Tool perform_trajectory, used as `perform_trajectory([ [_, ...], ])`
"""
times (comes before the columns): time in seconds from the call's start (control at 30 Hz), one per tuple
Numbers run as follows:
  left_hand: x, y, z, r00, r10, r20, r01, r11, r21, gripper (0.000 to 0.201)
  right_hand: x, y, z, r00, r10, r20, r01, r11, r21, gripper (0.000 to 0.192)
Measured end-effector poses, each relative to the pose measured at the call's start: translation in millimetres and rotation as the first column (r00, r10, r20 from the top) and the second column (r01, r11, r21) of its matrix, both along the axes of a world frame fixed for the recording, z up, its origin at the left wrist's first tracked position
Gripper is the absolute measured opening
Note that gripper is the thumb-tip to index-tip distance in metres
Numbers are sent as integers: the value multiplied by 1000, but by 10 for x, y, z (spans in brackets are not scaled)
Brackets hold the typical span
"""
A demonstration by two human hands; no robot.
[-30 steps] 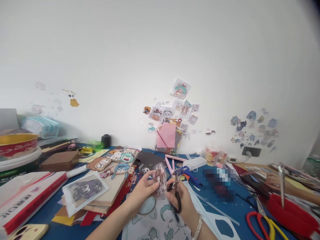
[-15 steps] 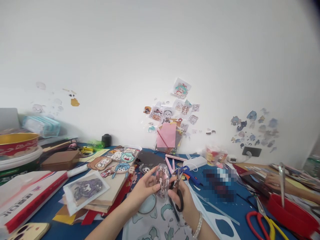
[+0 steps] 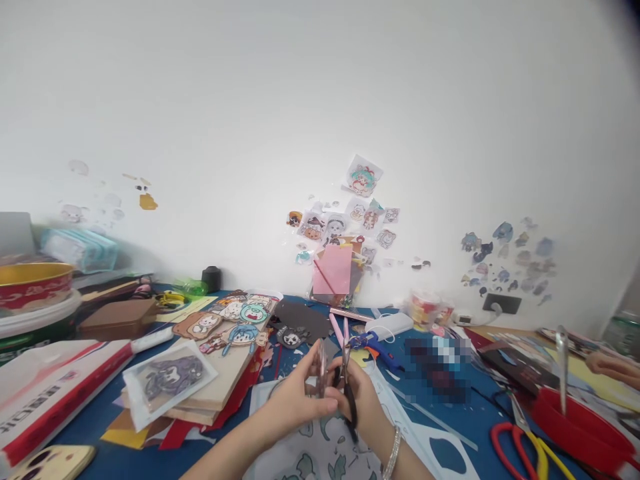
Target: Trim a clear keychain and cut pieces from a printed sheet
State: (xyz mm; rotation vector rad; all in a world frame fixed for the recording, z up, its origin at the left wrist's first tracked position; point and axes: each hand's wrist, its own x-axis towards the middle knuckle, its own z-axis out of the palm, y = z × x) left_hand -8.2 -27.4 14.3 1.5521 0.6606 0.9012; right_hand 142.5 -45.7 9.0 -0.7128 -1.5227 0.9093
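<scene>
Since a moment ago the sticker has turned edge-on to us, pinched in the left hand. The right hand, at its 3 o'clock, is clamped on black scissors beside it, above the bench.

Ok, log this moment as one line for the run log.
left hand: holds sticker cutout edge-on | right hand: grips black-handled scissors at cutout | under hands: printed sheet on blue table

Black-handled scissors, blue tabletop, red-and-yellow scissors, pink paper, red bowl, white sheet printed with teal shapes.
</scene>
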Motion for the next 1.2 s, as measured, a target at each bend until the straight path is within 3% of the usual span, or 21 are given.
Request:
perform_trajectory([
  [0.2, 43, -85, 68, 997, 24, -75, -15, 992, 125, 102, -3, -31, 41, 1000, -20, -4, 20, 1000, -16, 29],
  [0.33, 42, -77, 77, 975, 152, -161, -117, 971, 209, 99, -1, -44, 47, 999, -38, 6, 38, 999, -10, 35],
  [0.43, 24, -75, 84, 933, 274, -233, -180, 917, 357, 98, -1, -43, 45, 999, -44, -3, 44, 999, -28, 37],
  [0.57, 0, -91, 106, 832, 454, -320, -216, 795, 567, 98, 14, -21, 32, 993, -116, 7, 116, 992, -49, 34],
  [0.7, 8, -90, 115, 790, 526, -314, -242, 739, 629, 97, 46, 45, -14, 989, -144, -15, 143, 986, -85, 27],
  [0.97, -24, -35, 100, 867, 436, -240, -247, 795, 554, 80, 180, 122, 21, 907, -365, -209, 312, 918, -245, 28],
  [1.1, -54, 5, 40, 866, 395, -306, -199, 834, 514, 83, 254, 142, 41, 899, -319, -299, 237, 931, -279, 26],
  [1.2, -69, 27, 22, 876, 369, -310, -163, 832, 530, 81, 309, 149, 53, 911, -278, -304, 209, 948, -240, 24],
])
